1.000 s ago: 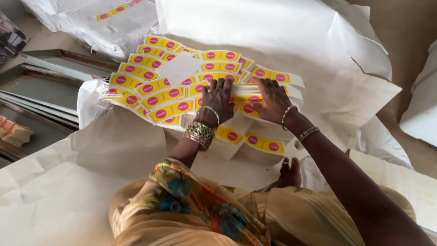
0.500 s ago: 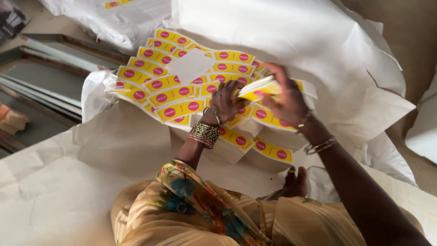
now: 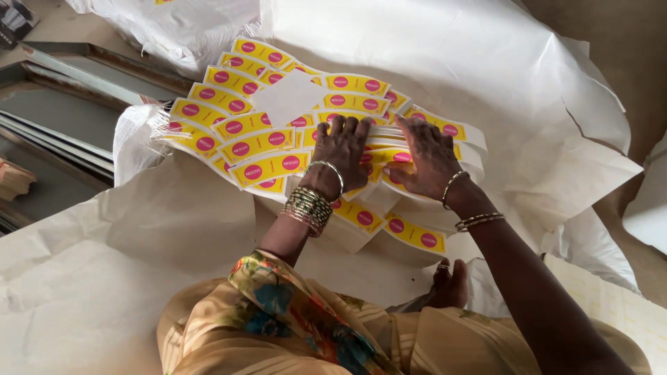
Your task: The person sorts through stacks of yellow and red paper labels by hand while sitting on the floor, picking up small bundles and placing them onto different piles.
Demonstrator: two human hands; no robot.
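My right hand (image 3: 425, 156), which a moment ago lifted a bundle of yellow labels (image 3: 267, 144), is back down flat and open beside my left hand (image 3: 340, 149), both pressing the label stacks near the white paper sheet's (image 3: 486, 62) middle, squaring them.

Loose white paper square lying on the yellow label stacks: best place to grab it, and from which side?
Probably the white paper square's near right corner, approached from the left hand side. It lies flat and loose on the yellow label stacks, so a corner likely lifts more easily than the middle.
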